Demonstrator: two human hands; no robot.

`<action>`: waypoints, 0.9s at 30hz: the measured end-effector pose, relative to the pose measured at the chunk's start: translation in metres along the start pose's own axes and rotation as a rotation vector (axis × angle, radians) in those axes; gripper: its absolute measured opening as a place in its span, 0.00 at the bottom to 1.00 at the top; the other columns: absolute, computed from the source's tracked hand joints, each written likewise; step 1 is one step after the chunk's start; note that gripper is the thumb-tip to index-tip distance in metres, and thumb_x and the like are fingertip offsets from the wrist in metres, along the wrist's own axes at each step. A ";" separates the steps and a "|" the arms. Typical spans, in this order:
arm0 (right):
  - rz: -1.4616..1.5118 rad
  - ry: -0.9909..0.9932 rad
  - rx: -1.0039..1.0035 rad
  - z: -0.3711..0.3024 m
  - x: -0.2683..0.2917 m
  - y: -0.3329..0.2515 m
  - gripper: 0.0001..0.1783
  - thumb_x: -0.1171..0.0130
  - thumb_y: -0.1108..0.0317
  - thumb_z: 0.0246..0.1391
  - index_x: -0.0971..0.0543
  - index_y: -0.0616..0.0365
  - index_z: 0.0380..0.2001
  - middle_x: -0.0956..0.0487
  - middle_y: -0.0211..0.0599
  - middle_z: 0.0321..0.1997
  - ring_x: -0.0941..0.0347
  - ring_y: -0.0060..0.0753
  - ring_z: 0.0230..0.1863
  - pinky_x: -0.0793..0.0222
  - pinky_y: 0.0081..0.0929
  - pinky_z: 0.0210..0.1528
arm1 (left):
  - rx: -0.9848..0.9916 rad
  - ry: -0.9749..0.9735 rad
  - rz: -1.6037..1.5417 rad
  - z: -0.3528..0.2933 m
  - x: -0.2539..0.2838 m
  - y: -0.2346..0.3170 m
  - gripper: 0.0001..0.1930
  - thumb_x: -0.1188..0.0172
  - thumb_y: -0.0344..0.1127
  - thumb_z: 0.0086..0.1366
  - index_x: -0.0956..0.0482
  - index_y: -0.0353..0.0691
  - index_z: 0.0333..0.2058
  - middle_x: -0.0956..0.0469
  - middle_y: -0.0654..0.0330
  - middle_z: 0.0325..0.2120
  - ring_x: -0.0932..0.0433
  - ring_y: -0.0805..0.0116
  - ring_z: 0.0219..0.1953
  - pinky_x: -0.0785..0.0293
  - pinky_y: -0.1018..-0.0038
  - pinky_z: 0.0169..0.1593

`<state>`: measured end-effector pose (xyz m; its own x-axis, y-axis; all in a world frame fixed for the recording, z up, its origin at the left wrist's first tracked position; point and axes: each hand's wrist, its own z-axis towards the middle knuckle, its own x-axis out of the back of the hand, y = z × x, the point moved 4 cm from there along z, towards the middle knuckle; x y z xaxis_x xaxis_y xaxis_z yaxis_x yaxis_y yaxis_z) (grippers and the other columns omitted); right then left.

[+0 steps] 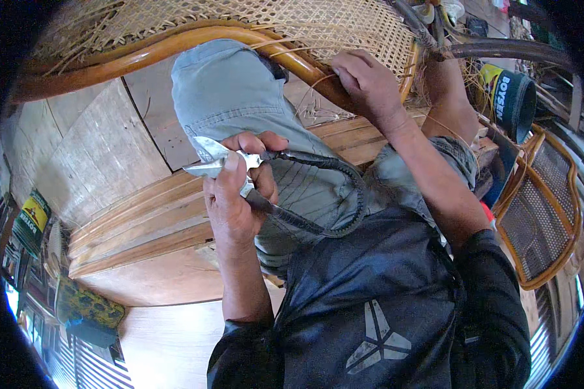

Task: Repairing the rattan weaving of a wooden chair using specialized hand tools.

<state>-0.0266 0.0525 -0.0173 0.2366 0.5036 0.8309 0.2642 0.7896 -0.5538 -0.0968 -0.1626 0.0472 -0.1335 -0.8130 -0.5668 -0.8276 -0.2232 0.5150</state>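
My left hand (233, 185) is closed round a pair of metal shears (207, 167). Their blades point left and stand slightly apart, while the dark wrapped handles (353, 188) loop over my lap. Up at the rattan frame, my right hand (366, 84) has its fingers curled at the border of the woven cane panel (318, 32). A thin cane strand (316, 83) arcs up to those fingertips, which seem to pinch it. The glossy brown rattan pole (194, 32) edges the panel and passes just above my left knee.
A wooden bench of slats (139, 227) lies under my legs. Dark green cans stand at the right (516, 104) and far left (32, 223). A rattan-framed cane panel (542, 214) leans at the right. Loose cane ends stick out from the weave, and scraps lie below it.
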 end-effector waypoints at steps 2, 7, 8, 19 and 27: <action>-0.016 -0.007 0.068 -0.001 0.000 -0.002 0.08 0.44 0.73 0.46 0.26 0.54 0.33 0.25 0.37 0.32 0.27 0.39 0.34 0.29 0.30 0.34 | -0.008 -0.006 0.003 -0.001 0.002 0.001 0.14 0.53 0.41 0.62 0.32 0.34 0.37 0.28 0.44 0.35 0.41 0.81 0.11 0.44 0.84 0.13; -0.048 -0.098 0.148 0.004 0.003 -0.006 0.13 0.44 0.76 0.41 0.27 0.54 0.34 0.27 0.36 0.32 0.29 0.39 0.35 0.30 0.28 0.35 | -0.003 0.007 0.014 0.000 0.003 0.001 0.14 0.52 0.41 0.61 0.32 0.33 0.37 0.28 0.44 0.35 0.40 0.80 0.11 0.43 0.84 0.13; -0.052 -0.093 0.174 0.005 0.004 -0.008 0.15 0.43 0.77 0.38 0.27 0.54 0.34 0.28 0.36 0.32 0.29 0.38 0.35 0.30 0.28 0.35 | -0.015 0.014 0.038 -0.001 0.002 0.002 0.15 0.51 0.41 0.61 0.32 0.33 0.37 0.28 0.44 0.35 0.40 0.80 0.11 0.43 0.84 0.13; -0.180 -0.311 0.102 0.006 0.010 -0.025 0.13 0.50 0.72 0.43 0.29 0.55 0.37 0.32 0.38 0.37 0.30 0.41 0.41 0.27 0.31 0.35 | -0.012 -0.011 0.026 -0.001 0.006 0.002 0.17 0.48 0.43 0.58 0.32 0.33 0.37 0.28 0.44 0.35 0.40 0.80 0.11 0.43 0.83 0.14; -0.002 -0.208 0.210 0.019 0.011 0.001 0.08 0.50 0.71 0.47 0.26 0.57 0.32 0.26 0.36 0.31 0.27 0.34 0.34 0.27 0.28 0.29 | 0.013 -0.068 0.010 0.002 0.005 0.001 0.18 0.47 0.44 0.58 0.33 0.33 0.38 0.29 0.43 0.37 0.41 0.80 0.12 0.43 0.82 0.14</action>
<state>-0.0412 0.0656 -0.0076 0.0341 0.5457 0.8373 0.0602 0.8351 -0.5468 -0.0991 -0.1655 0.0436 -0.1777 -0.7766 -0.6044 -0.8331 -0.2081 0.5125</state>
